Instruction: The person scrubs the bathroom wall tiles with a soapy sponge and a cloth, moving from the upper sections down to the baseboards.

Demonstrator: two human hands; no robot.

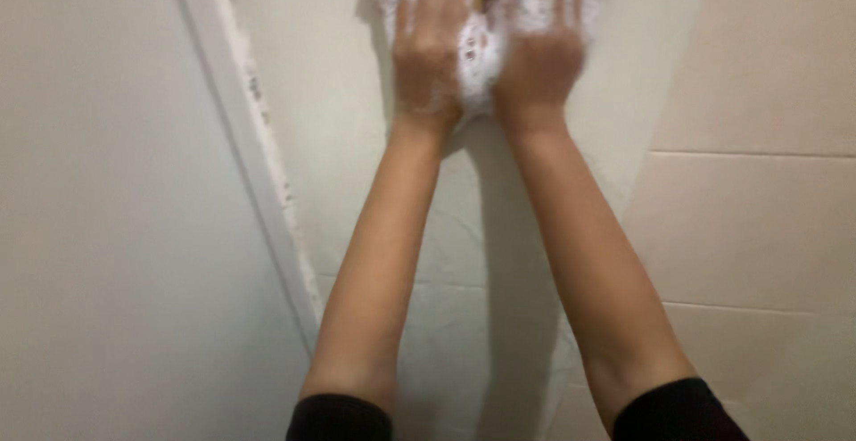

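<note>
Head view: at the top centre of the frame, the left hand (430,44) and the right hand (538,44) lie side by side, fingers spread flat and pressing a soapy sponge (475,57) against the wall (357,138); neither hand is closed around it. The sponge is mostly hidden under white foam, with a yellowish edge showing at the top. Scrubbing here likely goes best with even pressure from both palms and short overlapping strokes, since the wet foam looks slippery. The wall is smooth, pale and glossy; tile joints (749,154) run at right, and a rough, chipped white frame edge (259,129) runs diagonally at left. 2 dark sleeves (339,419) show at the bottom.
</note>
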